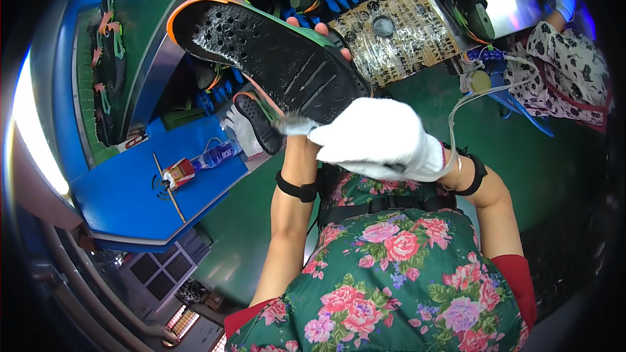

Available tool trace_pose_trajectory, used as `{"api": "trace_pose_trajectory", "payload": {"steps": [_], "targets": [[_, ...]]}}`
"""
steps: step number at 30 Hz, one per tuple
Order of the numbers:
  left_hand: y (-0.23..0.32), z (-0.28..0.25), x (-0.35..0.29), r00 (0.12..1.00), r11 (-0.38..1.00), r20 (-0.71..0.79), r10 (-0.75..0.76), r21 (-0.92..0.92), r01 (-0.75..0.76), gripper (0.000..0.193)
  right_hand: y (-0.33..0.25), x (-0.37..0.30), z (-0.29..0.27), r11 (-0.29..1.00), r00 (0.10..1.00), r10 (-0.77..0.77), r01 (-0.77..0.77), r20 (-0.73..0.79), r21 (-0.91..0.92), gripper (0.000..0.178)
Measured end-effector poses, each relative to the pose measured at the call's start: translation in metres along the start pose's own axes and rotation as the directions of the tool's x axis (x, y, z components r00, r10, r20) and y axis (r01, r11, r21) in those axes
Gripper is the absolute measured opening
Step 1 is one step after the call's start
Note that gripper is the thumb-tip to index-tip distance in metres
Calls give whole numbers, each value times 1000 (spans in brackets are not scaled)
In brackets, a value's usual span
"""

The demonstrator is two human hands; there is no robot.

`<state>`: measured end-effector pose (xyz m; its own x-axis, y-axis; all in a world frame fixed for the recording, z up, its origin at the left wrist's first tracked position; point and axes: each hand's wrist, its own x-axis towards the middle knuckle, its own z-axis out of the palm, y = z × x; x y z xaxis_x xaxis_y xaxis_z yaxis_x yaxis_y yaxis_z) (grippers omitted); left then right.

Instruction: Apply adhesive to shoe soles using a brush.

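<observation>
You're holding the shoe sole-up w/ your left hand, fingers wrapped round its far side, above the blue desk. Your gloved right hand is working a small brush at the heel end; fingers look closed on it. Keep the sole tilted toward you & strokes light, even, edge to edge.

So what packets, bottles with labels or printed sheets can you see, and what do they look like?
Small packet: on the blue table, to the left of the hands; boxy, red and white.
Plastic bottle: lying on its side beside the packet; clear, blue label.
Printed sheet: spread on the bench above the shoe sole; tan with black markings, under shiny clear film.
No screens or signs in view.
</observation>
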<state>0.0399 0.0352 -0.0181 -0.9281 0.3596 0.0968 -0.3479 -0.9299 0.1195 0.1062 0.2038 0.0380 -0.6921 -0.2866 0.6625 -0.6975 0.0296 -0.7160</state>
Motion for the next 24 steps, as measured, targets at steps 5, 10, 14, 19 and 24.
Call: {"api": "trace_pose_trajectory", "payload": {"steps": [5, 10, 14, 19, 24], "targets": [[4, -2, -1, 1000, 1000, 2, 28, -7, -28, 87, 14, 0, -11, 989, 984, 145, -145, -100, 11, 22], [10, 3, 0, 999, 1000, 39, 13, 9, -13, 97, 9, -3, -6, 984, 996, 84, -87, 32, 156, 17], [15, 8, -7, 996, 993, -42, -84, 82, 87, 108, 23, -2, -11, 984, 988, 157, -157, 1, 90, 19], [37, -2, -11, 973, 968, -57, -223, 106, 228, 112, 8, -6, -4, 971, 986, 109, -133, 127, 200, 19], [41, 10, -14, 949, 930, -161, -273, 208, 302, 114, 21, -4, -8, 952, 965, 237, -253, 110, 171, 19]]}}
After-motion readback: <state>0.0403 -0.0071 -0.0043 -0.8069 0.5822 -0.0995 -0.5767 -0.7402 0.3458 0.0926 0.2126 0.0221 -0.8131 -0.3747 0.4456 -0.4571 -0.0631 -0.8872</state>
